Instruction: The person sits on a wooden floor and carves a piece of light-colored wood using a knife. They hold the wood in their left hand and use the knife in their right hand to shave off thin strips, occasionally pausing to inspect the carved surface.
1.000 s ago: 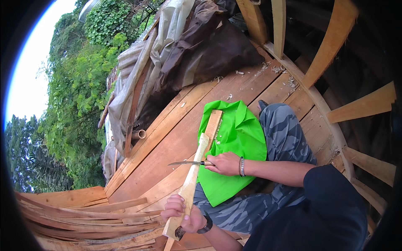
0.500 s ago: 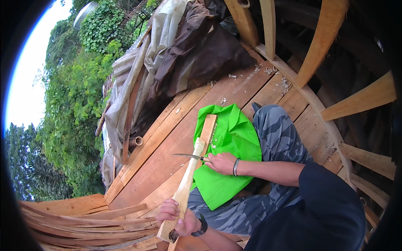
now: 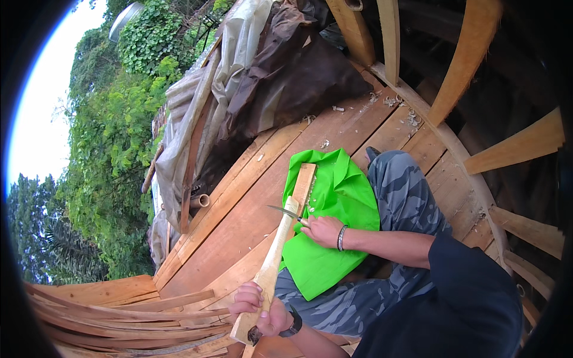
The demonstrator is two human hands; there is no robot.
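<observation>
My left hand (image 3: 258, 310) is wrapped round the thick near end of a long pale carved wooden piece (image 3: 274, 255), which has a dark patch at its bottom. The narrower far end rests against a flat wooden bar (image 3: 305, 178) lying on a bright green cloth (image 3: 334, 253). My right hand (image 3: 323, 231) is closed round the handle of a knife (image 3: 284, 210) with a slim, curved blade. That blade crosses the carved piece close to its far tip. Green cloth drapes over my lap, with small shavings beside the bar.
Around me is a plank floor (image 3: 340, 128) with scattered wood shavings (image 3: 412, 118). Upright wooden ribs (image 3: 467, 59) rise along a curved edge on the right. Bent wooden strips (image 3: 125, 322) lie at lower left; crumpled brown and grey sheeting (image 3: 292, 77) and a pipe (image 3: 200, 201) lie beyond.
The knife has slid along the carved piece toward its far tip, and its blade has tilted. My left hand keeps its grip. The whole view has shifted slightly.
</observation>
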